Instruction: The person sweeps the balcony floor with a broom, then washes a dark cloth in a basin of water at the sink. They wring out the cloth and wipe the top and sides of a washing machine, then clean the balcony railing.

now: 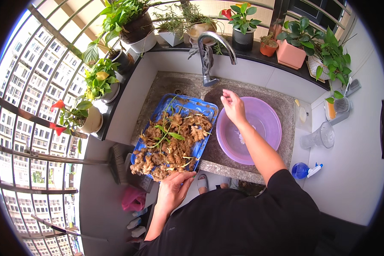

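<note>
Before me a blue plastic tray (208, 110) rests tilted over the left part of a stone sink. It holds a heap of soil-stained ginger rhizomes (169, 153), with a green leafy shoot (162, 140) lying on top. My left hand (174, 188) is at the tray's near edge, thumb and forefinger close together; whether it grips the rim cannot be made out. Over the far left rim of a purple plastic basin (265, 128) hovers my right hand (233, 107), fingers loosely bent, nothing visible in it. A whitish patch shows on the basin's floor, partly behind my forearm.
A chrome faucet (206, 64) arches over the stone sink (286, 128). Potted plants (243, 36) line the black ledge behind. To the right are a clear pitcher (318, 136), a blue spray bottle (302, 170) and a brush (341, 105). A broom head (117, 163) stands left of the tray.
</note>
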The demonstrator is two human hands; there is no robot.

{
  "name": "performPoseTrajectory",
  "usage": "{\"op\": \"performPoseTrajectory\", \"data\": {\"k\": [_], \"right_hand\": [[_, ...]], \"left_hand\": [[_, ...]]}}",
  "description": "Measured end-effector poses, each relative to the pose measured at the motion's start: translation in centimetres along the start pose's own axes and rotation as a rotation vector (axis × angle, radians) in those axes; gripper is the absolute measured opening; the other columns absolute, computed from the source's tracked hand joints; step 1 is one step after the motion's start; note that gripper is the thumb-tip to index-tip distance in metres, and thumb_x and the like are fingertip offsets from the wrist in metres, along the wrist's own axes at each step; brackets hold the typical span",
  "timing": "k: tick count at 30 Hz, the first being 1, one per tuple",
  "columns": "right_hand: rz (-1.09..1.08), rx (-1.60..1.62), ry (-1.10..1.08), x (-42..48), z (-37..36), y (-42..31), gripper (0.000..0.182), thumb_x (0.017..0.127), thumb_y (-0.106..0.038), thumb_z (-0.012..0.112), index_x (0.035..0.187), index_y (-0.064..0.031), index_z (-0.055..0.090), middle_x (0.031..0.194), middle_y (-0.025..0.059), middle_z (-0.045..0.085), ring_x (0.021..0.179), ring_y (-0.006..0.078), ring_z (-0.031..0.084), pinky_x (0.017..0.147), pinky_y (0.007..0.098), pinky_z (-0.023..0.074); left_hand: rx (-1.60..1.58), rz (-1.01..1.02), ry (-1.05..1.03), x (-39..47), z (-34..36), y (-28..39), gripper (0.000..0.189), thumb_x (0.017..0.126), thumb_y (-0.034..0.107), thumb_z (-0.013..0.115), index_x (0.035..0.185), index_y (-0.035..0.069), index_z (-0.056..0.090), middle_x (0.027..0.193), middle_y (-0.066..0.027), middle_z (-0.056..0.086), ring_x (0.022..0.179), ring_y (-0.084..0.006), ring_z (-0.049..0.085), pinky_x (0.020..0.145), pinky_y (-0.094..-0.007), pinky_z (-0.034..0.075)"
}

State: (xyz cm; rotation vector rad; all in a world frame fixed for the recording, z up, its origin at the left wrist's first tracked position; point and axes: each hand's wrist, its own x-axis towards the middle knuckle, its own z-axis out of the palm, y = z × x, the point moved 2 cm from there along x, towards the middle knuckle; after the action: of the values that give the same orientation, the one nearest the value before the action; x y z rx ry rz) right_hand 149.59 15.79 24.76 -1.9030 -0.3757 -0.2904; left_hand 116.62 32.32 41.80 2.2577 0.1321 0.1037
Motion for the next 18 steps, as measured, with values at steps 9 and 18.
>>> {"op": "performPoseTrajectory", "data": {"k": [9, 18], "right_hand": [[0.252, -0.207, 0.175, 18.2, 9.0, 0.1, 0.041, 0.085, -0.041, 0.073, 0.107, -0.0065, 0.070, 0.100, 0.0173, 0.073, 0.098, 0.0381, 0.068, 0.087, 0.0459, 0.0515], [0.062, 0.076, 0.267, 1.9, -1.1, 2.4, 0.028, 0.090, -0.021, 0.066, 0.108, -0.0002, 0.068, 0.112, 0.0152, 0.065, 0.099, 0.0302, 0.064, 0.084, 0.0404, 0.0508]], "left_hand": [[-0.012, -0.239, 0.299, -5.9, -0.9, -0.9, 0.014, 0.091, 0.008, 0.072, 0.103, 0.003, 0.075, 0.086, -0.0140, 0.073, 0.075, -0.0243, 0.072, 0.069, -0.0315, 0.055], [-0.051, -0.051, 0.121, 0.4, -1.4, 1.2, 0.013, 0.092, 0.009, 0.071, 0.103, 0.002, 0.074, 0.087, -0.0132, 0.073, 0.076, -0.0225, 0.072, 0.070, -0.0311, 0.055]]}}
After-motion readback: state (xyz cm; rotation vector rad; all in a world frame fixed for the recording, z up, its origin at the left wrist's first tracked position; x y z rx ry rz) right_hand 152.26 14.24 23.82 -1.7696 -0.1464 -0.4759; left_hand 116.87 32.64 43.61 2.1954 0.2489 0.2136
